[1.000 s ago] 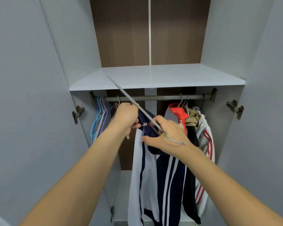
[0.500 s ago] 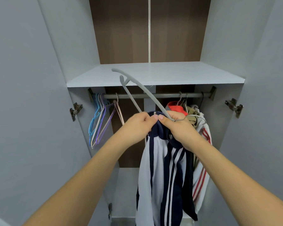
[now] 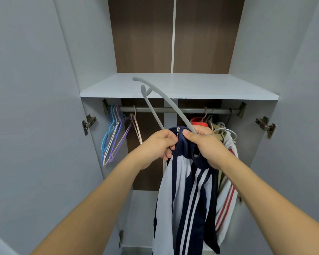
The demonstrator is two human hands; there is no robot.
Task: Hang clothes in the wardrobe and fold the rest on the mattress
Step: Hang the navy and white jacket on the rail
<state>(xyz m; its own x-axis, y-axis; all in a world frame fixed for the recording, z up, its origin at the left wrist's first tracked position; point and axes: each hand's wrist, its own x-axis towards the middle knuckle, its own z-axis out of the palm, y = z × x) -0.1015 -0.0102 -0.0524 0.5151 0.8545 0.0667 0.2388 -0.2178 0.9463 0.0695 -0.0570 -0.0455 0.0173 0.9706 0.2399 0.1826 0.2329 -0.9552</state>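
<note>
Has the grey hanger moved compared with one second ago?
Yes. The grey hanger has swung upward: its tip now rises above the shelf edge, and more of its frame shows.
</note>
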